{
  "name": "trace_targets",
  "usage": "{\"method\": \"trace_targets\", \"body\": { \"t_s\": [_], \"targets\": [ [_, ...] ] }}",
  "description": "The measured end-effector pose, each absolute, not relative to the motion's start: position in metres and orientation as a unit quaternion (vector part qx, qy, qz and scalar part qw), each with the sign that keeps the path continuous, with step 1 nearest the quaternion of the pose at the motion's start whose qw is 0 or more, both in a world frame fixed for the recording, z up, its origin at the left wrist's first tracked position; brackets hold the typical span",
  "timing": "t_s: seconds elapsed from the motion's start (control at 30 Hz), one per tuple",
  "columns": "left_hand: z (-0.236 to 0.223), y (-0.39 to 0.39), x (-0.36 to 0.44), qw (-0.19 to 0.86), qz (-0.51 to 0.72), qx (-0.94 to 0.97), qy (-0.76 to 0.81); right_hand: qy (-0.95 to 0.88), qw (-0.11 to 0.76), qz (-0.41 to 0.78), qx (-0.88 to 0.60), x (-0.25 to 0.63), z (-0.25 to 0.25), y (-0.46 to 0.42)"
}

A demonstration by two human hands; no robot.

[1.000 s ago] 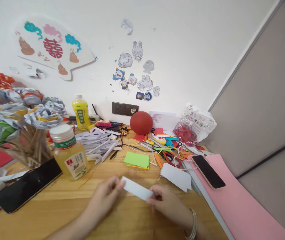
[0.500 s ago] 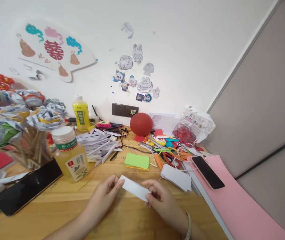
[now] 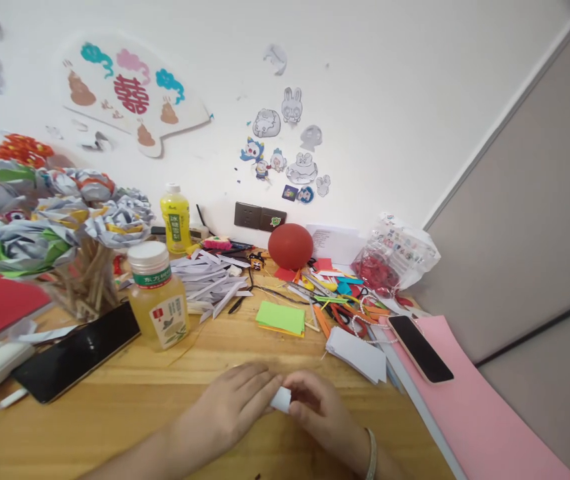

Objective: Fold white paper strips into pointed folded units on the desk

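Note:
A small white paper strip is between my two hands, low over the near part of the wooden table, with only a short end showing. My left hand lies across the strip with its fingers close together, hiding most of it; its thumb is out of sight. My right hand has its fingers curled round the right end of the strip. Beyond my hands lies a stack of green paper slips, with orange ones under it. Right of that is a stack of white paper slips.
A juice bottle and a black phone stand and lie on the left, near paper flowers. Farther back are white paper strips, a red balloon and scissors. Another phone rests on pink paper.
My left hand has moved right and over the paper strip, which showed at full length between both hands before. The view has turned slightly left.

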State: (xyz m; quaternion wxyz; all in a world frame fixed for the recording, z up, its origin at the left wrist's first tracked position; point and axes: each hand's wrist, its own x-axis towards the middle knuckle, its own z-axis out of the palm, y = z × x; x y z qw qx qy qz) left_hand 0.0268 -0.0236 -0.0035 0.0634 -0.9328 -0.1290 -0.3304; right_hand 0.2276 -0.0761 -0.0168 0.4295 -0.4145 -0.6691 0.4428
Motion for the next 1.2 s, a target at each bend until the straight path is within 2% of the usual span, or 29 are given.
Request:
{"method": "trace_targets", "body": {
  "t_s": [0.3, 0.47, 0.77, 0.9, 1.0, 1.1, 1.2],
  "targets": [
    [0.0, -0.022, 0.026, -0.045, -0.233, -0.958, -0.161, -0.781, 0.403, 0.246, -0.409, 0.232, -0.016, -0.077],
    [-0.004, -0.022, 0.027, -0.004, -0.243, -0.956, -0.162, -0.811, 0.393, 0.152, -0.405, 0.231, -0.012, -0.076],
    [-0.003, -0.022, 0.026, 0.093, -0.338, -0.925, -0.145, -0.842, 0.398, 0.021, -0.363, 0.232, -0.011, -0.076],
    [-0.002, -0.021, 0.027, 0.042, -0.325, -0.93, -0.167, -0.861, 0.361, -0.109, -0.34, 0.236, -0.011, -0.075],
    [-0.005, -0.02, 0.03, 0.056, -0.259, -0.96, -0.094, -0.873, 0.306, -0.194, -0.325, 0.236, -0.015, -0.073],
    [-0.01, -0.018, 0.032, 0.078, -0.215, -0.972, -0.052, -0.9, 0.232, -0.211, -0.304, 0.235, -0.019, -0.072],
    [-0.012, -0.015, 0.03, 0.073, -0.208, -0.973, -0.068, -0.915, 0.202, -0.195, -0.289, 0.236, -0.018, -0.072]
  ]
}}
